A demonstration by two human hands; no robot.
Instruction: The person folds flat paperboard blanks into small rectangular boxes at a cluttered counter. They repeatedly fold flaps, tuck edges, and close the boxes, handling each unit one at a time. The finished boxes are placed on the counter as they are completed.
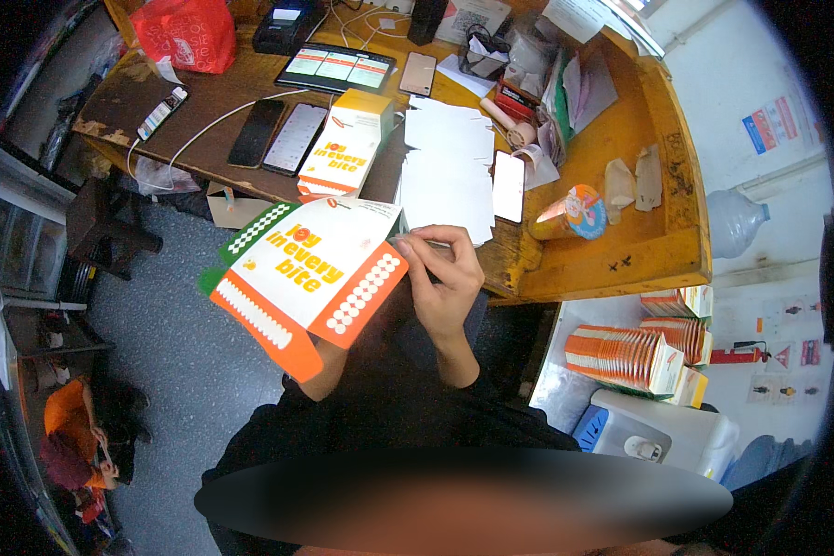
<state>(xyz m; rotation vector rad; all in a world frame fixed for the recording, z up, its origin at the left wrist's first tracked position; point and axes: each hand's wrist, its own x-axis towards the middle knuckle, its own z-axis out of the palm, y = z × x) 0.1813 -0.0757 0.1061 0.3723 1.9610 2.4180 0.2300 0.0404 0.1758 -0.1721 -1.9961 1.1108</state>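
An unfolded food carton (pixel 310 255), white with orange and green flaps and yellow-orange lettering, is held up in front of me above the floor at the table's near edge. Its end flaps stand open. My right hand (pixel 445 278) pinches the carton's right edge between thumb and fingers. From below, my left hand (pixel 327 364) reaches behind the carton; only the wrist part shows and its fingers are hidden. Just beyond stands another carton (pixel 347 139), with a yellow side, on the table. Flat white card sheets (pixel 447 167) lie stacked to its right.
The wooden table (pixel 204 111) carries several phones, a tablet (pixel 335 67), a red bag (pixel 185 35) and cables. A lidded cup (pixel 570 215) stands at its right. Folded cartons (pixel 621 357) are lined up lower right, near a white container (pixel 663 431). Another person (pixel 74 431) sits lower left.
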